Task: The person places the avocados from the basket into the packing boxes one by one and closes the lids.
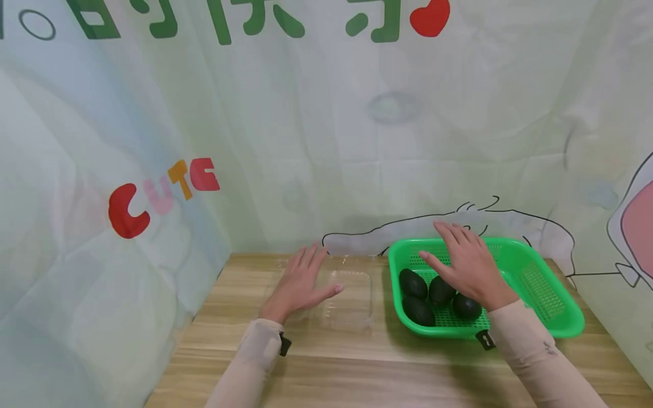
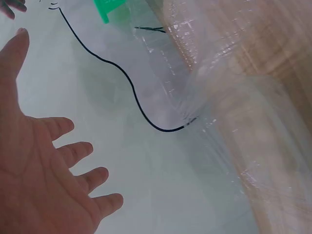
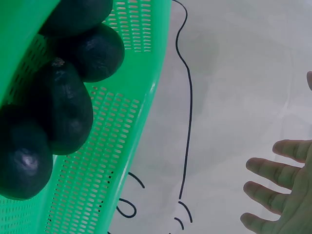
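My left hand (image 1: 301, 283) hovers with spread fingers above a clear plastic box (image 1: 352, 300) on the wooden table, holding nothing. In the left wrist view the see-through box (image 2: 263, 122) lies apart from the palm. Over the green plastic basket (image 1: 573, 320) is my right hand (image 1: 469, 266), its fingers extended and nothing in them. Several dark avocados (image 1: 418, 311) lie in the basket's left part, one partly under the right hand. The right wrist view shows these avocados (image 3: 63, 107) close up, away from the fingers.
The wooden table (image 1: 326, 379) meets a printed cloth backdrop (image 1: 316, 113) at its back edge. Cloth also hangs along the left and right sides. The basket's slotted walls rise around the avocados, just right of the plastic box.
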Motion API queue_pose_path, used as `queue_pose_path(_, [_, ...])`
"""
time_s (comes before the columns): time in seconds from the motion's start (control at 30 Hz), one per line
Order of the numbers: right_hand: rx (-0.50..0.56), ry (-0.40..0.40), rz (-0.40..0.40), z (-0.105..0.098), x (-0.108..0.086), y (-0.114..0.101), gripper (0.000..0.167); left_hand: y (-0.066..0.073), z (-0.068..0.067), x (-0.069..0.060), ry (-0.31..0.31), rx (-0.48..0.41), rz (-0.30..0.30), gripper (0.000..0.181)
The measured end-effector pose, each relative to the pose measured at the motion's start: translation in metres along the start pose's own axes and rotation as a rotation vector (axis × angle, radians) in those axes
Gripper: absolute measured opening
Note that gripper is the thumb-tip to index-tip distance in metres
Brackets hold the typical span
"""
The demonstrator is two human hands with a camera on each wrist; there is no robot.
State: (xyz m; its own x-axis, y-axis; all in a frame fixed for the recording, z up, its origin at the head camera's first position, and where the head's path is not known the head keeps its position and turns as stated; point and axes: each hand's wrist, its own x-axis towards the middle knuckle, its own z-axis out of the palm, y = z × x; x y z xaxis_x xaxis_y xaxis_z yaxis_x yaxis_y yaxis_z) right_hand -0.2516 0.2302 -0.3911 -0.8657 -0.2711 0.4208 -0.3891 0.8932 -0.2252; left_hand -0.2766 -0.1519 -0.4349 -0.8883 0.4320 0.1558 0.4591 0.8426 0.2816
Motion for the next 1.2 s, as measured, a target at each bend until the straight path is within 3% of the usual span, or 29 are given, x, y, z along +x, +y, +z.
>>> queue_pose_path(0.4, [0.004, -0.011, 0.026, 0.003, -0.006, 0.008, 0.077, -0.016, 0.024, -0.019, -0.004, -0.006, -0.021, 0.102])
queue_pose_path(0.77, [0.018, -0.02, 0.057, 0.007, -0.012, 0.02, 0.076, -0.029, 0.055, -0.033, -0.04, -0.061, -0.077, 0.106])
queue_pose_path(1.2, [-0.001, -0.049, 0.087, 0.006, -0.016, 0.034, 0.077, -0.033, 0.068, -0.037, -0.052, -0.076, -0.114, 0.105])
